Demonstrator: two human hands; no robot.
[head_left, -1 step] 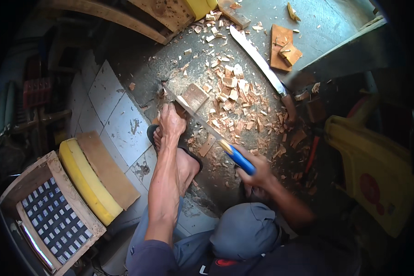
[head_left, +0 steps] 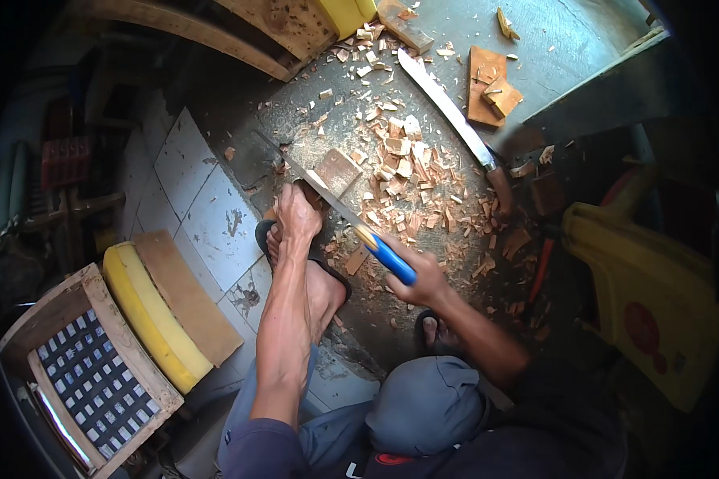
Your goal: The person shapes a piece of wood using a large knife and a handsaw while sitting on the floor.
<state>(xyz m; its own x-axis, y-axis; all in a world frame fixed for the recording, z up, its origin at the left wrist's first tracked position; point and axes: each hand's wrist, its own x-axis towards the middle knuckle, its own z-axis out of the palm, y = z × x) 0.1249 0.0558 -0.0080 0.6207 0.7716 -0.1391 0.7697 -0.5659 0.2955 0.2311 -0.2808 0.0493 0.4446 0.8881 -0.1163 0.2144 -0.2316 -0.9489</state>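
Right hand point(head_left: 423, 279): fingers wrapped around the handle of the handsaw point(head_left: 335, 203). Left hand point(head_left: 298, 211): fingers curled beside the blade, grip hidden. Wooden block point(head_left: 339, 171): just beyond the blade. Apparent step: sawing; next stroke requires steady bracing.

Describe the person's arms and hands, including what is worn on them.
Both the left hand and right hand are ungloved, with no watch or bracelet visible. The lean left forearm emerges from a dark navy fabric sleeve. The right forearm is also bare; its dark fabric sleeve blends into shadow.
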